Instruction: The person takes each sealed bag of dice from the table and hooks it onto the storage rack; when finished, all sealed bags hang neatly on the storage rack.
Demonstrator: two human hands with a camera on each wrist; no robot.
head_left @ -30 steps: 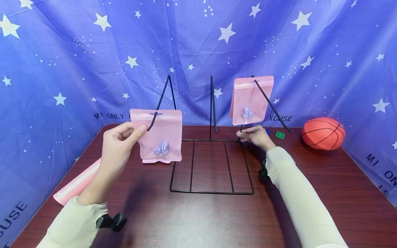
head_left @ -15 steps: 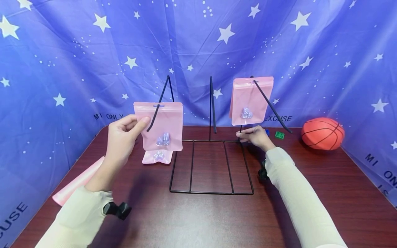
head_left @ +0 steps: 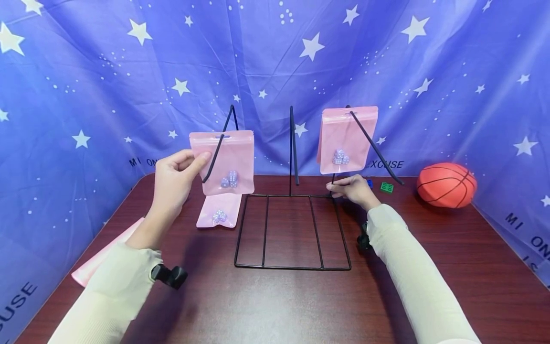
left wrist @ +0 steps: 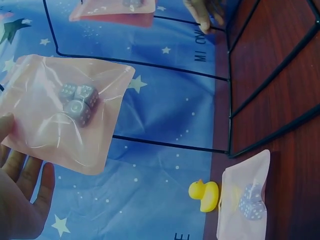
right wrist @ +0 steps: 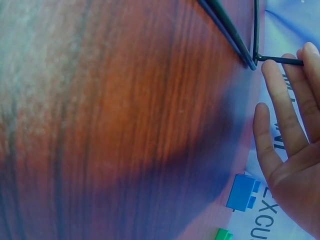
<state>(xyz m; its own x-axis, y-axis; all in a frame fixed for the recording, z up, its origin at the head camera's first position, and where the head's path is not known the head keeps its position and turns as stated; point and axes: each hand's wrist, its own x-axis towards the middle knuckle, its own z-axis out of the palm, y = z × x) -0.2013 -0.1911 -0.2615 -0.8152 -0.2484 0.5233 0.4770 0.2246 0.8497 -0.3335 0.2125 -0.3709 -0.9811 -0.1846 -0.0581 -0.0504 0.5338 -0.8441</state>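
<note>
My left hand point(head_left: 172, 179) pinches the left edge of a pink zip pouch point(head_left: 234, 157), thumb in front and fingers behind. Purple dice point(left wrist: 80, 102) show through its film. The left prong of a black wire rack point(head_left: 264, 229) passes through the pouch's hang slot, its tip sticking out in front. My right hand point(head_left: 354, 191) grips the foot of the rack's right upright between thumb and fingers. Above it, pink pouches point(head_left: 350, 134) with dice hang on the right prong; the middle prong point(head_left: 294, 153) carries nothing. Another pink pouch with dice point(head_left: 227, 205) is below the left one.
A yellow rubber duck point(left wrist: 206, 195) is beside the lower pouch in the left wrist view. Behind my right hand are a blue toy brick point(right wrist: 242, 192) and a green one point(head_left: 386, 187). An orange ball point(head_left: 447, 185) sits back right; a pink sheet-like item point(head_left: 107, 253) lies left.
My left hand has moved the pouch up and back along the left prong, uncovering the pouch below it. The right hand has stayed on the upright.
</note>
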